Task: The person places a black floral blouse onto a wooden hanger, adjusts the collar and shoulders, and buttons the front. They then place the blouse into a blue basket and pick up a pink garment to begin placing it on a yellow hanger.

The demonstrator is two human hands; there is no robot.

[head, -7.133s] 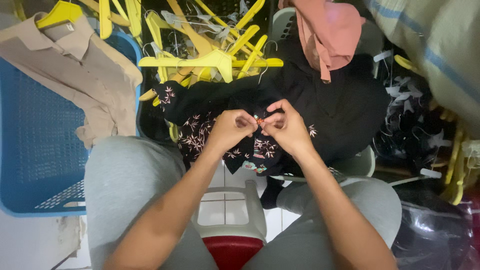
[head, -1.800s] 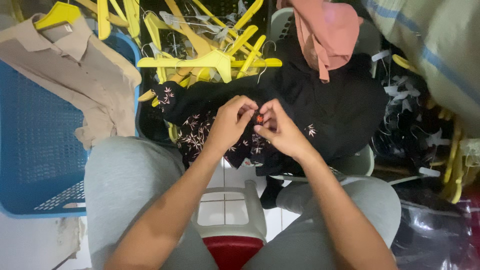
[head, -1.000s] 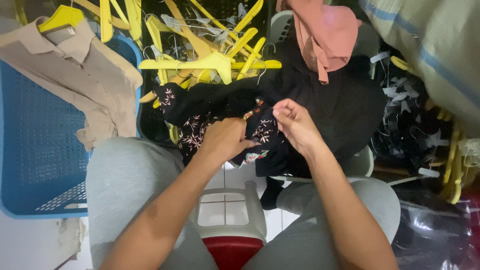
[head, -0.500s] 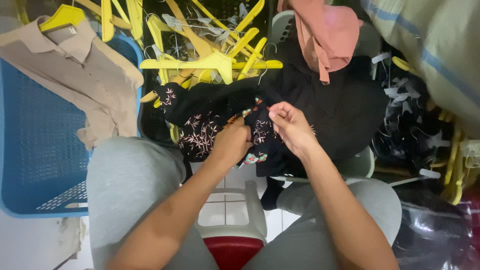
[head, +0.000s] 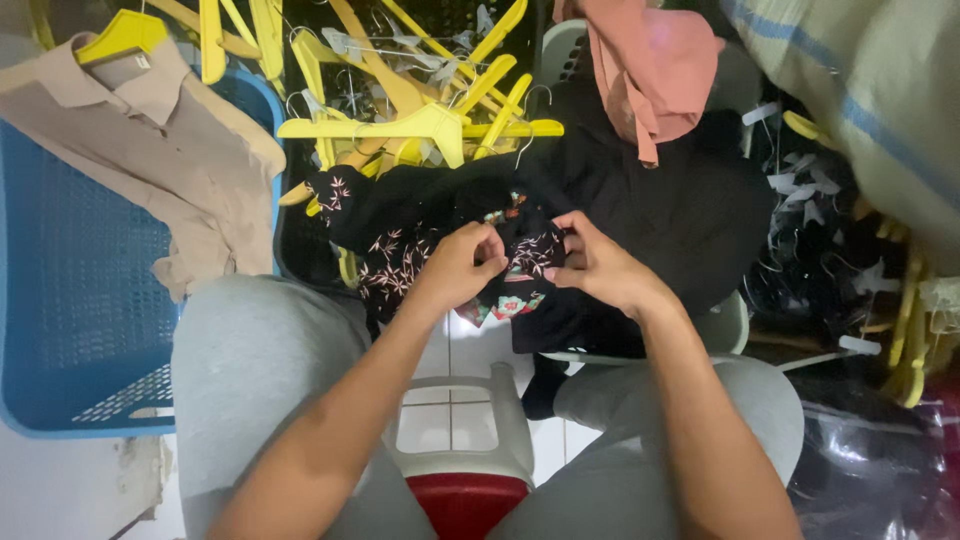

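A black garment with a small floral print (head: 400, 235) lies bunched in front of my knees, over a heap of black clothes. My left hand (head: 462, 262) pinches a fold of it near the middle. My right hand (head: 598, 265) grips the same cloth just to the right, fingers curled on the patterned edge. The two hands are a few centimetres apart, with a strip of coloured print showing between and below them.
A blue plastic basket (head: 70, 300) stands at the left with a beige shirt (head: 150, 160) on a yellow hanger draped over it. Several yellow hangers (head: 400, 110) are piled behind the garment. A pink cloth (head: 650, 70) hangs at top right. A white and red stool (head: 460, 460) is under me.
My hands have turned and regripped the floral garment, drawing slightly apart. More of the coloured print now shows between them than a second ago.
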